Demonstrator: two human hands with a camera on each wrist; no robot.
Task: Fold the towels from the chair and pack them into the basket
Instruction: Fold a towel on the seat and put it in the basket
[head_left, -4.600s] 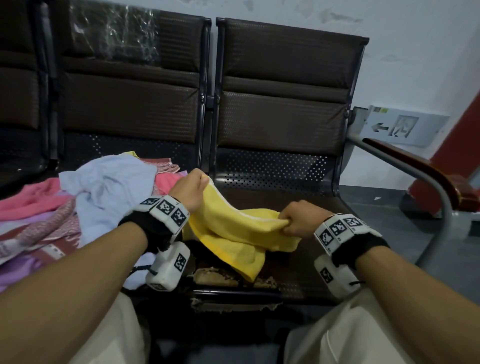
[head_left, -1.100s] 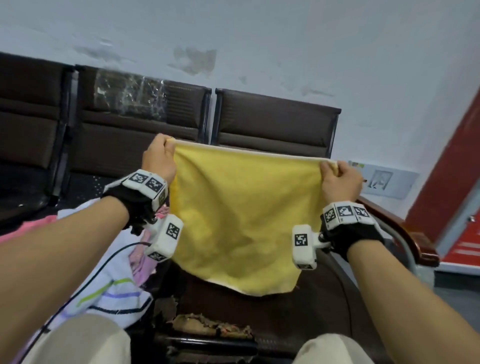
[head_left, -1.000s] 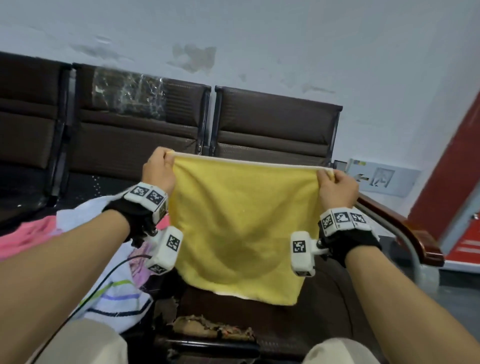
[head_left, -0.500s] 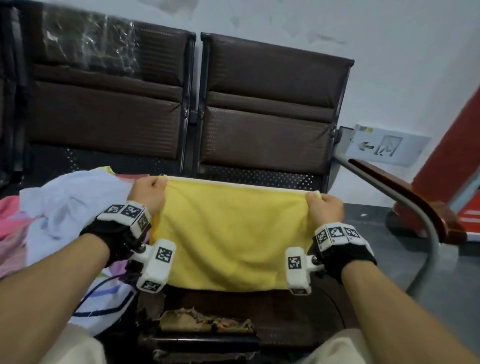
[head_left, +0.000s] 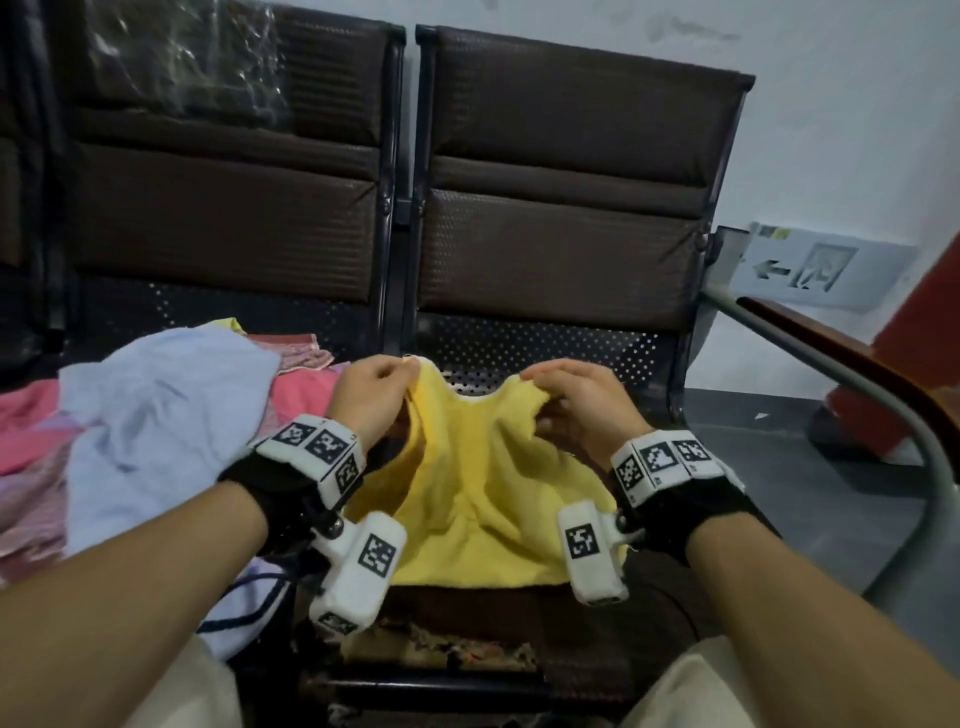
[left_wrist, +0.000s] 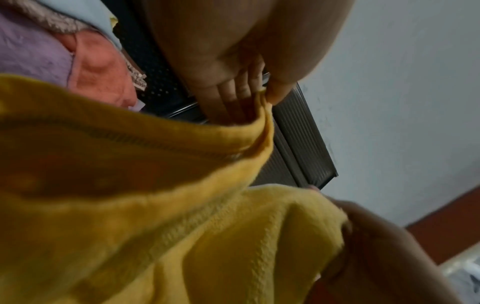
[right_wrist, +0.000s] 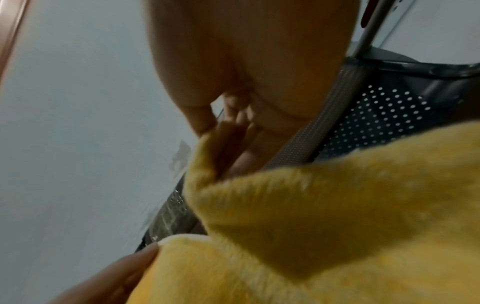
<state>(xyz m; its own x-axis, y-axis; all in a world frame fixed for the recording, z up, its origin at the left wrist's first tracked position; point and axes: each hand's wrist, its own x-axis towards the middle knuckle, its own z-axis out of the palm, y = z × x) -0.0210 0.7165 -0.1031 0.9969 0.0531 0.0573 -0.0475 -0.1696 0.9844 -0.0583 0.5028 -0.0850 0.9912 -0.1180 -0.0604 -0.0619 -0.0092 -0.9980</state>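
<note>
**Yellow towel slack between two pinching hands**

Half a second ago we held the yellow towel (head_left: 478, 499) stretched flat between both hands; now the hands have come closer together and the top edge sags in a dip between them.

Our left hand (head_left: 371, 397) is raised over the seat, wrist bent, thumb and fingers (left_wrist: 235, 98) pinching the towel's top left corner. Our right hand (head_left: 576, 402) mirrors it, fingers curled and pinching the top right corner. Both forearms reach forward from the near edge, and the towel's lower part drapes onto the brown chair (head_left: 566, 218) seat in front of us.

From the head view we see both hands at once. The left wrist view adds the towel's hemmed edge running into the thumb pinch; the right wrist view shows the corner bunched between thumb and fingers (right_wrist: 233, 115), blurred.

We count one yellow towel, two hands, and one pile of towels (head_left: 156, 410) on the left seat.
</note>
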